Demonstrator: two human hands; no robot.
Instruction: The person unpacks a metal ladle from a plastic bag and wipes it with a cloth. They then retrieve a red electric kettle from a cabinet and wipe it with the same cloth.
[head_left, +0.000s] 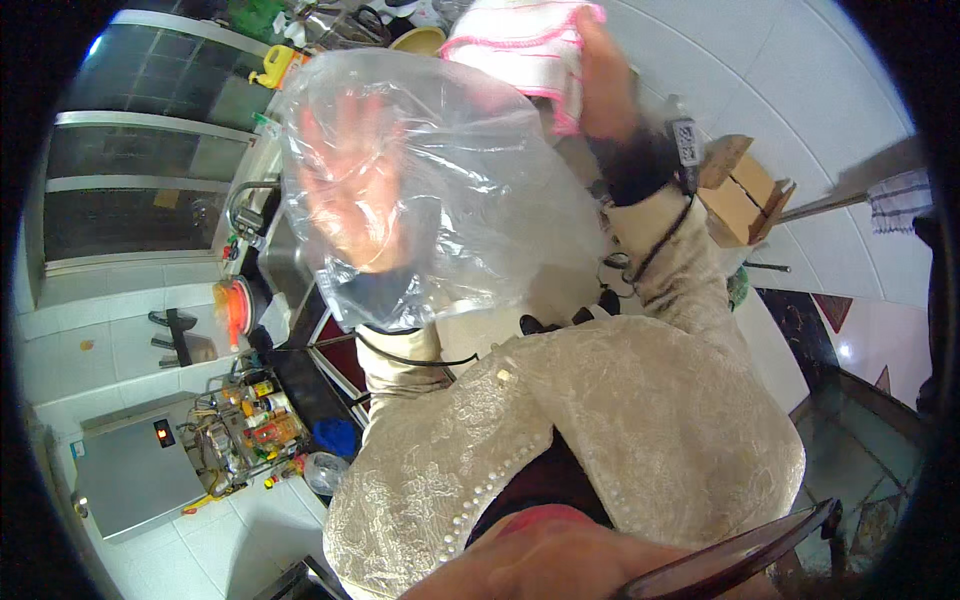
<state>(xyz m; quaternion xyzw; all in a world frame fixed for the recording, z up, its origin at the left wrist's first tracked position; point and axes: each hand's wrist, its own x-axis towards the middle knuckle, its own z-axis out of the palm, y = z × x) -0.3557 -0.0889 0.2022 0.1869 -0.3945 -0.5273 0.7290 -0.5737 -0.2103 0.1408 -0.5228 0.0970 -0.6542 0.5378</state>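
Observation:
My left hand (356, 184) is up inside a large clear plastic bag (495, 210), palm towards me and fingers spread. The bag's film covers the hand down to the dark cuff and bulges out to the right. At the top of the view my right hand (609, 79) grips a white cloth with pink edging (517, 37) by its right side. The cloth's lower left part lies behind or against the top of the bag; I cannot tell whether they touch.
A metal sink (289, 255) with a faucet (247, 210) is at left. Below it stands a rack of bottles (262, 412) beside a grey metal box (139, 469). An open cardboard box (742, 195) sits at right. Cables run from both wrists.

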